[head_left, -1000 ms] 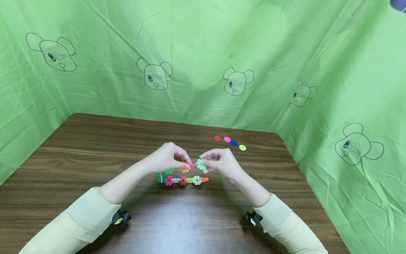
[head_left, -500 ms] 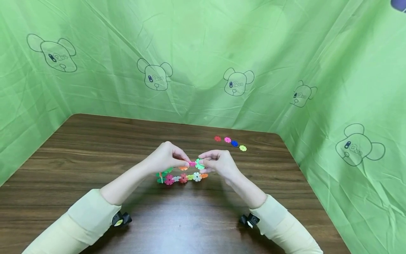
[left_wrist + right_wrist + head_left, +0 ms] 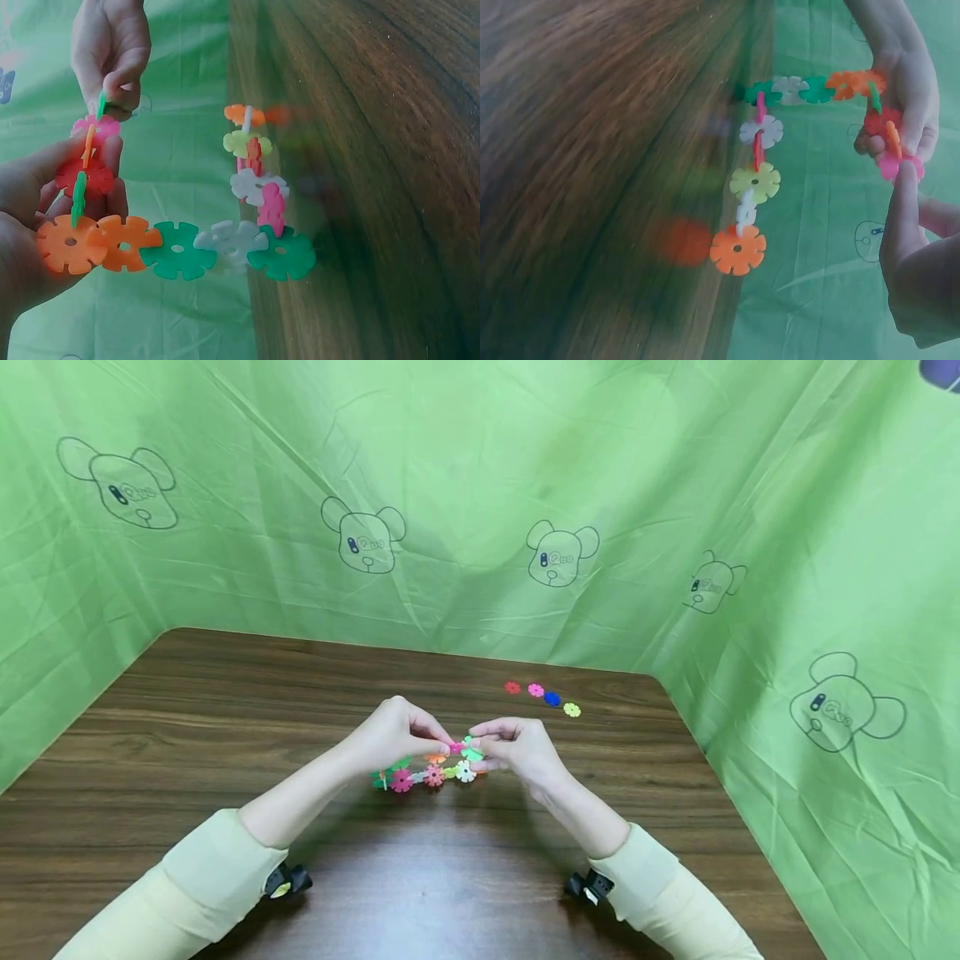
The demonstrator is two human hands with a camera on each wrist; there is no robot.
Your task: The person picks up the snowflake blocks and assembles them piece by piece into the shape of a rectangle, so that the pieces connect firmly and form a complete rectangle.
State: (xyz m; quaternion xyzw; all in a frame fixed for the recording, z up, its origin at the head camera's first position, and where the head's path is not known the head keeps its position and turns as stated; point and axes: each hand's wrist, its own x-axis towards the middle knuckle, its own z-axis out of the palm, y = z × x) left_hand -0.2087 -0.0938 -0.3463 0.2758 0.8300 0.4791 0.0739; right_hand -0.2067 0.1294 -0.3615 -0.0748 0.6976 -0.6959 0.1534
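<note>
- As I look from the near side, pale sleeves (image 3: 221, 864) come first, over a brown wooden desk (image 3: 247, 710).
- Next, a chain of flower-shaped discs (image 3: 434, 776), mid-desk, bent into an unclosed loop; I cannot tell whether it touches the desk.
- Left hand (image 3: 393, 731): pinching the chain at a pink disc (image 3: 457, 748).
- Right hand (image 3: 525, 750): pinching a light-green disc (image 3: 469, 753), its edge touching that pink one.
- Beyond, to the right: four loose discs (image 3: 552, 699) in a slanting row, red, pink, blue, yellow.
- Farthest, behind the desk: a green cloth (image 3: 465, 468) with cartoon animal heads.
</note>
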